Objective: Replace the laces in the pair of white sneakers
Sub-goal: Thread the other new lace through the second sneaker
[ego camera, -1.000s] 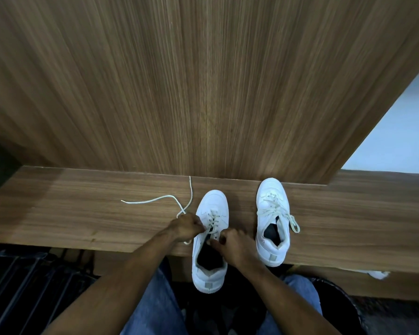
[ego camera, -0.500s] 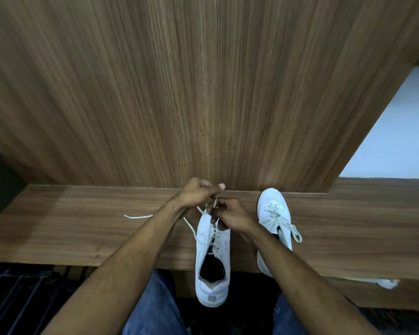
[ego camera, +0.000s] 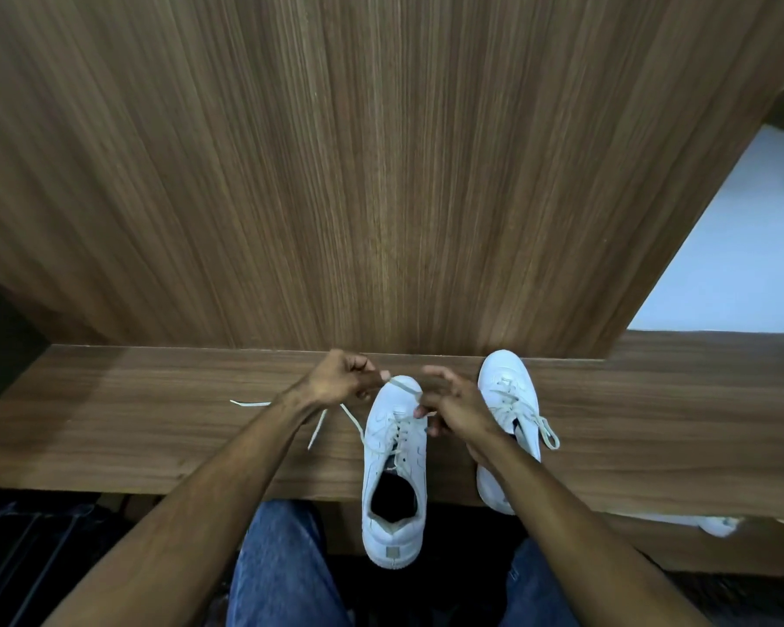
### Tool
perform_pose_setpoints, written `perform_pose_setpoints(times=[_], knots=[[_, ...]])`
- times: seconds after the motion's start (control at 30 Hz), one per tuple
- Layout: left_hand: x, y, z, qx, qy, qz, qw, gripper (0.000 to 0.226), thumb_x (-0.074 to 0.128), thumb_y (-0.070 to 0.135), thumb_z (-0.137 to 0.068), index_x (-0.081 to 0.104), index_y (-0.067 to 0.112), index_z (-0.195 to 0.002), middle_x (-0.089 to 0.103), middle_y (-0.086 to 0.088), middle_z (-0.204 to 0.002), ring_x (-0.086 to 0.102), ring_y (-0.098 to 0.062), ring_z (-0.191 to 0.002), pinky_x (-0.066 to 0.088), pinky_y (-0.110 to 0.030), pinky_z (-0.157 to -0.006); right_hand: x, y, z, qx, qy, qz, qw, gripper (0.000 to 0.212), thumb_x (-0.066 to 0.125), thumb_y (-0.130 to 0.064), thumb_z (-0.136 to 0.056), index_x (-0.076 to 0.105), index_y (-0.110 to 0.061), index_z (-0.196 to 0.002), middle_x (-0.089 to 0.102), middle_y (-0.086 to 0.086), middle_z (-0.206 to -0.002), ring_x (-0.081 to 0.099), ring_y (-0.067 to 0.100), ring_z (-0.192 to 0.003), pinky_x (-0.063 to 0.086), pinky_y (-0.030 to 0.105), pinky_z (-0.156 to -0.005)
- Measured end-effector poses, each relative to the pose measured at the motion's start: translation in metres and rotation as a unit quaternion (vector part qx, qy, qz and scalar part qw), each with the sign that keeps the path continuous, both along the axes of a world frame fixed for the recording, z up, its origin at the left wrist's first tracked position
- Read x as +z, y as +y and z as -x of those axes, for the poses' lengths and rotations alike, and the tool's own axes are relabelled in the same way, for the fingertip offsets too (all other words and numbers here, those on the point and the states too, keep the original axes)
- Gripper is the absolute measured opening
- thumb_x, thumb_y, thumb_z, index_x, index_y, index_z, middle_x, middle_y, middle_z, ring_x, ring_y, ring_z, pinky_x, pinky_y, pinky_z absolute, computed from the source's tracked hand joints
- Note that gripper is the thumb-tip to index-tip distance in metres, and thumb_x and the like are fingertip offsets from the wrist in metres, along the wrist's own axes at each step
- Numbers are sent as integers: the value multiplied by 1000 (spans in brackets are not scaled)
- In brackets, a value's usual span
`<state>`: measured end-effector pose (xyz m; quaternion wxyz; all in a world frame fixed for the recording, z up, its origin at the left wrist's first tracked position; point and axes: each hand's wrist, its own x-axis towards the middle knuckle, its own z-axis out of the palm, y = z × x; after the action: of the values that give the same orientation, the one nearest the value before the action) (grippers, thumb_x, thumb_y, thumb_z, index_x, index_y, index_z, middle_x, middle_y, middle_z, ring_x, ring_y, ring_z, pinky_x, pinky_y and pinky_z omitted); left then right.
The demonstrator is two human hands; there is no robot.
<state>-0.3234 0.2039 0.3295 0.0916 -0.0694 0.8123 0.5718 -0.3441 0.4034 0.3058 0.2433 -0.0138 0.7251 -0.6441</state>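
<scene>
Two white sneakers stand toe-away on the wooden ledge [ego camera: 155, 427]. The left sneaker [ego camera: 394, 472] hangs its heel over the front edge and is partly laced. My left hand [ego camera: 340, 380] pinches a stretch of white lace [ego camera: 403, 386] above its toe. My right hand [ego camera: 449, 405] pinches the same lace just right of the eyelets. Loose lace ends [ego camera: 318, 427] trail on the ledge to the left. The right sneaker [ego camera: 510, 400] is laced with a tied bow, partly hidden by my right forearm.
A tall wood-grain panel [ego camera: 381, 174] rises right behind the ledge. A pale floor [ego camera: 734, 264] shows at the right. My jeans-clad legs [ego camera: 281, 572] are below the ledge, with a dark slatted object [ego camera: 28, 558] at lower left.
My hands lifted from the sneaker's eyelets and moved away from me to above its toe, drawing the lace up. The loose lace on the ledge got shorter, and the sneaker slid toward me.
</scene>
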Motion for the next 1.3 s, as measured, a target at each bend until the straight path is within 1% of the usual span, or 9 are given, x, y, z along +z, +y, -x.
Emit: perform_pose_setpoints(times=[0.1, 0.17, 0.23, 0.47, 0.67, 0.9, 1.03, 1.17, 1.3], knots=[[-4, 15, 1, -29, 4, 17, 999, 18, 70, 19, -87, 66, 8, -73, 62, 10, -55, 55, -1, -52, 44, -14, -55, 3, -15, 2, 105, 92, -66, 988, 9, 60, -8, -92, 64, -15, -97, 66, 10, -70, 61, 23, -53, 49, 25, -49], [-7, 16, 1, -15, 3, 19, 1000, 18, 70, 20, -87, 68, 5, -76, 66, -1, -64, 59, -7, -58, 48, -21, -59, -1, -15, 7, 102, 144, -114, 978, 19, 59, -15, -94, 64, -15, -76, 65, 5, -64, 62, 22, -51, 49, 29, -54], [-13, 9, 0, 9, 1, 22, 1000, 17, 69, 18, -88, 68, 7, -76, 63, -9, -66, 57, -9, -56, 48, -23, -57, -3, -5, 10, 55, 119, -97, 987, 22, 59, -14, -95, 62, -13, -73, 62, 7, -64, 58, 17, -44, 47, 29, -51], [-41, -19, -14, 146, 3, 21, 989, 22, 71, 14, -85, 62, 8, -65, 57, 9, -48, 44, 3, -42, 35, -12, -51, -19, 32, 17, -97, -17, -58, 993, 11, 59, -11, -93, 62, -7, -83, 64, 11, -67, 55, 14, -39, 51, 24, -45], [-45, -20, -13, 329, -10, -196, 924, 21, 79, 19, -77, 59, 14, -76, 60, -4, -69, 53, -8, -55, 44, -18, -50, -29, 33, 14, -121, -40, -68, 989, 7, 59, -9, -90, 63, -7, -84, 65, 12, -70, 54, 17, -39, 48, 23, -41], [-36, -17, -2, 391, 46, -330, 858, 20, 72, 10, -83, 56, 20, -77, 73, 3, -77, 71, -9, -69, 53, -19, -57, -44, 17, 1, -57, -3, -105, 993, 11, 58, -11, -91, 65, -15, -84, 69, 4, -75, 55, 13, -47, 45, 25, -46], [-44, -19, 3, 339, 178, -136, 914, 27, 64, -12, -80, 63, 13, -72, 67, 0, -67, 63, -4, -57, 52, -24, -63, -54, 9, -15, 34, 117, -192, 974, 35, 66, -15, -84, 54, -19, -117, 61, -10, -76, 62, 13, -82, 53, 38, -81], [-72, -18, -8, 155, 133, 132, 970, 11, 71, 13, -82, 76, 23, -84, 70, 15, -69, 64, -6, -68, 52, -26, -70, -62, 6, -39, 118, 169, -300, 931, 43, 68, -41, -77, 37, -32, -106, 57, -12, -83, 59, 15, -84, 40, 28, -69], [-84, 0, -24, -17, 86, 201, 976, 16, 63, 33, -90, 75, 23, -91, 71, 9, -77, 63, -4, -71, 53, -31, -72, -71, 1, -46, 156, 201, -355, 900, 46, 65, -50, -75, 35, -27, -102, 62, -1, -101, 62, 28, -93, 44, 34, -70]])
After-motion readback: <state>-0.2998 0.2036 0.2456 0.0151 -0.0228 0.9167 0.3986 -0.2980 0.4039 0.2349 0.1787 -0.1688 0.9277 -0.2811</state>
